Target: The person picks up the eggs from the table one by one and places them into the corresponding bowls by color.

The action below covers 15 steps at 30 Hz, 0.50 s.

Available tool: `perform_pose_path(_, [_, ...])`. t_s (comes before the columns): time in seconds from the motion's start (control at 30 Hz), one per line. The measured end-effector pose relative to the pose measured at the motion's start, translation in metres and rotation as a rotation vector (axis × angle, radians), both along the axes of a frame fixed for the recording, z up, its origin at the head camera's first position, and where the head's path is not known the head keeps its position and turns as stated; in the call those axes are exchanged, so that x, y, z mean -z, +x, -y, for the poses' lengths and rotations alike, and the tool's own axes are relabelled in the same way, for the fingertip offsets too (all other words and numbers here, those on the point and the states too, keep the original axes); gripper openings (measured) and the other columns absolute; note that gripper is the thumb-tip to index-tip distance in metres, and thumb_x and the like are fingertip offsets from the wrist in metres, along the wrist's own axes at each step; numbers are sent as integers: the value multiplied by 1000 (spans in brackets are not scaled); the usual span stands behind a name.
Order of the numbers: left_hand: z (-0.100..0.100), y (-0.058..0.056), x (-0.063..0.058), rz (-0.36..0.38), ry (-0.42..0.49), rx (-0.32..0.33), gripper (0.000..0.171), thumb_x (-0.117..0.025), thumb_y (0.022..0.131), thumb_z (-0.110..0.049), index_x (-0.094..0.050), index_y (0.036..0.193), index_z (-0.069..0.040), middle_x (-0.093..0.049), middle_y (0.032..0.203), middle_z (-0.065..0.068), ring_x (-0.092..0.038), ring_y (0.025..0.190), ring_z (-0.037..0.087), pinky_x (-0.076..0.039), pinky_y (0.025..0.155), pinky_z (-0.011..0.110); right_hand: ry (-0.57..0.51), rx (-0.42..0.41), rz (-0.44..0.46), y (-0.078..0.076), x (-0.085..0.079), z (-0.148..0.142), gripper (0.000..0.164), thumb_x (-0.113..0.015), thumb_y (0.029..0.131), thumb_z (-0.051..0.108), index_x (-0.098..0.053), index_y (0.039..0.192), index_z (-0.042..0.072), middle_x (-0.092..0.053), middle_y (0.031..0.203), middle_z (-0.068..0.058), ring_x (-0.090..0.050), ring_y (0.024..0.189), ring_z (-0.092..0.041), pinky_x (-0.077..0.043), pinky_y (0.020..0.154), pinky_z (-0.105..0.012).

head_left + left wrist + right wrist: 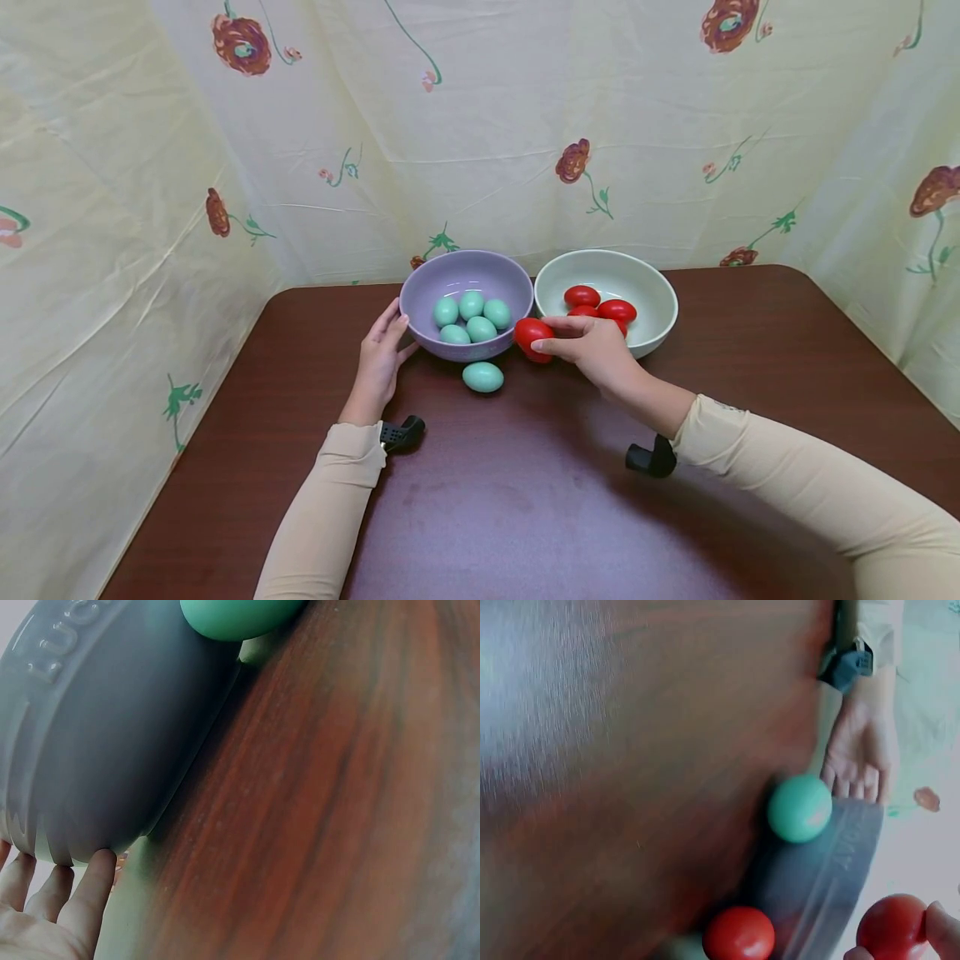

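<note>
My right hand (600,354) pinches a red egg (532,332) between thumb and fingers, above the gap between the two bowls. Below it, a second red egg (739,934) lies on the table, mostly hidden in the head view. With fairly straight fingers, my left hand (378,358) touches the left side of a purple bowl (420,287), fingertips against its outer wall in the left wrist view. Several mint-green eggs (481,329) lie inside that bowl. Another mint-green egg (483,377) rests on the table in front of it.
To the right of the purple bowl stands a pale green-white bowl (652,292), with several red eggs (582,297) in it, partly behind my right hand. Both bowls are near the back edge of the dark wooden table (480,517). A flowered cloth (480,133) hangs behind.
</note>
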<state>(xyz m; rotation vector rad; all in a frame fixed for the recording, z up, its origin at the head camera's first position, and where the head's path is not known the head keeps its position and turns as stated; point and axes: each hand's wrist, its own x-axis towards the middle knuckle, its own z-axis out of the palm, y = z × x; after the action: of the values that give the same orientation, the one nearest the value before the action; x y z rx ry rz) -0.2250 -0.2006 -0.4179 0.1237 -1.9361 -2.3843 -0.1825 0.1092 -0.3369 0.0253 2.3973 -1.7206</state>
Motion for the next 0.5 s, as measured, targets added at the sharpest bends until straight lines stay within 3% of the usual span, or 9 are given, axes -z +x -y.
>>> perform_pose_path(0.13, [0,0,0,-1,-4,5,56,-53,103,-28,-35,155,-19,-33,163,1,-38,146,16,-42,113,48,-69,10,14,-4,-8,-4,51,-77,87,26,-64,134,10,-74,104,2,-65,93,-5,-55,82,-15])
perform_pose_path(0.37, [1,-3,4,-7,16,15,57,-54,103,-28,-35,156,-18,-32,163,1,-38,146,16,-40,115,49,-56,47,-23,-9,-20,-11,53,-78,86,27,-63,134,7,-69,118,-5,-66,84,4,-54,80,-12])
perform_pose_path(0.5, [2,-4,4,-6,22,9,56,-55,103,-28,-36,155,-18,-33,162,1,-38,146,15,-41,115,48,-60,66,-17,-16,-22,-16,53,-77,87,29,-63,134,9,-71,99,10,-69,76,1,-56,77,-17])
